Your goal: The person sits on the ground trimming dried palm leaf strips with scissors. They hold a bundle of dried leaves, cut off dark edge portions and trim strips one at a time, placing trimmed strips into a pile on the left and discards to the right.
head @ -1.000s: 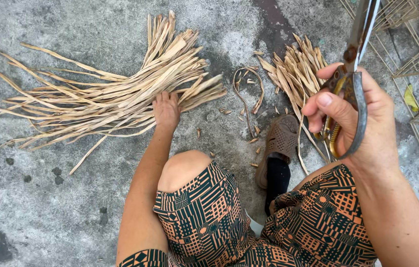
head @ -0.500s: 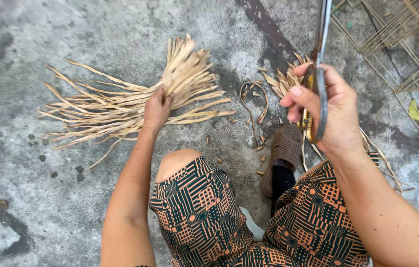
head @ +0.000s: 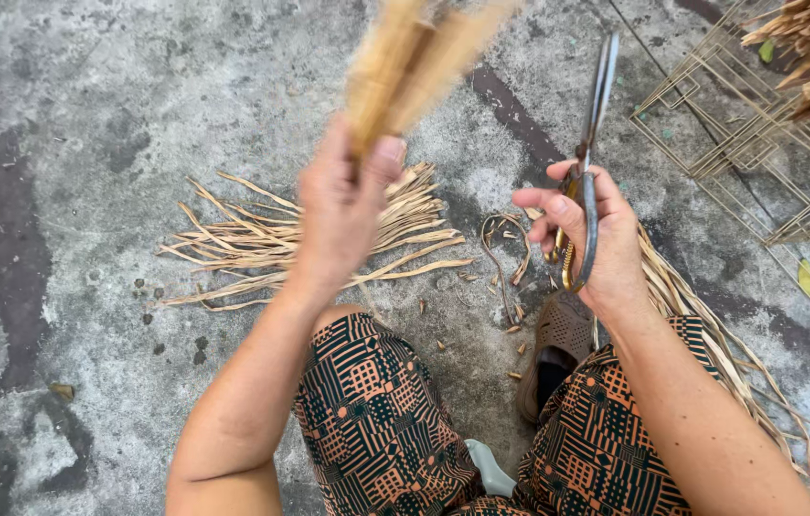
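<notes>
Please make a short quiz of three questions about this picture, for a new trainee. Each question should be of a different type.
1. True or false: the right hand holds a pair of scissors with the blades pointing away from the person.
2. What does the left hand hold? A) a bunch of dry tan strips B) a hammer C) a cup
3. Fill in: the loose pile of strips lies on the ____ floor.

Key
1. True.
2. A: the bunch of dry tan strips is raised and blurred.
3. Concrete.
</notes>
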A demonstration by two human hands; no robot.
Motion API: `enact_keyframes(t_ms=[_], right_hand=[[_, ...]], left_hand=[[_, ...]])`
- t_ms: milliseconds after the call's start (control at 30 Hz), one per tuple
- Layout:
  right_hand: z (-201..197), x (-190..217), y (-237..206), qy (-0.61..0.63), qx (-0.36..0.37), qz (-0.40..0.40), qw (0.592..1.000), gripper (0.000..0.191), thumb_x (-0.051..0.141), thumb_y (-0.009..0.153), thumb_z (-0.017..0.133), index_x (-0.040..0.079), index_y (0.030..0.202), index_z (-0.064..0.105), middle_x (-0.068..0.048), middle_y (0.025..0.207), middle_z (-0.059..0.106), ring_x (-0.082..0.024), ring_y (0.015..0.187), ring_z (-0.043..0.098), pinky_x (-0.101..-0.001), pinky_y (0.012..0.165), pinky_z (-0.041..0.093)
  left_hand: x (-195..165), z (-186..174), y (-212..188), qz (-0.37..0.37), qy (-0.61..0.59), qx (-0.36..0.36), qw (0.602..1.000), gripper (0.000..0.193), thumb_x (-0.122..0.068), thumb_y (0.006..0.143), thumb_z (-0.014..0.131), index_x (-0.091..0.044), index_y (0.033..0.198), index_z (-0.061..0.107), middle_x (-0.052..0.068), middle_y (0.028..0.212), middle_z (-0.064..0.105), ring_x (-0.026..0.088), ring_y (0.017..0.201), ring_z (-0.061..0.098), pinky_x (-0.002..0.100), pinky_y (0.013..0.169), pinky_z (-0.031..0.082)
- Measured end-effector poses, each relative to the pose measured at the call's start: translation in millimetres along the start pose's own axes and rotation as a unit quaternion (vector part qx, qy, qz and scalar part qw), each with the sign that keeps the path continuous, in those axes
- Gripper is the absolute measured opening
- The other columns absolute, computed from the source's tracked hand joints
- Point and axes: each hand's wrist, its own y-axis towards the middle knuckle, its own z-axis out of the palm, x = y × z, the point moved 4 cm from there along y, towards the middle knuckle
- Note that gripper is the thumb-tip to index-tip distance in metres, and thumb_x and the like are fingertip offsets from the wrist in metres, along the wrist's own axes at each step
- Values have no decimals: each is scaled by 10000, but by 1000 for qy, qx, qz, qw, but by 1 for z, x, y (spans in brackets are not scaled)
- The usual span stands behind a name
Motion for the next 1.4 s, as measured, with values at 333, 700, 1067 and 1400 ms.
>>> enact_keyframes(t_ms=[333, 700, 1067, 1400], right_hand=[[-22, 34, -16, 49, 25, -110, 992, 609, 130, 881, 840, 74, 1386, 503, -133, 1184, 718, -159, 985, 705, -253, 758, 548], [-37, 37, -19, 24, -30, -86, 996, 548, -30, 914, 799, 42, 1380, 521, -91, 1057, 661, -119, 870, 642, -227, 657, 499], [-35, 43, -20, 29, -18, -51, 998, 621, 32, 846, 827, 47, 1381, 511, -79, 1019, 707, -131, 860, 673, -244, 684, 566], [-34, 39, -21, 41, -21, -73, 996, 610, 35, 855, 842, 70, 1372, 520, -77, 1005, 717, -123, 807, 677, -253, 674, 567]], left_hand=[[16, 145, -51, -145, -195, 279, 929, 359, -311, 1038, 565, -43, 1271, 617, 25, 966, 707, 88, 749, 688, 236, 689, 586], [13, 160, -56, -174, -318, 274, 891, 410, -263, 1031, 601, -58, 1386, 585, 44, 1110, 695, 95, 999, 677, 285, 804, 619], [8, 158, -55, -161, -322, 253, 898, 351, -322, 1073, 577, -80, 1327, 563, 49, 991, 713, 36, 675, 553, 181, 593, 470], [19, 160, -53, -167, -372, 220, 886, 339, -298, 1043, 576, -78, 1296, 529, 40, 1088, 695, 110, 915, 718, 268, 816, 620]])
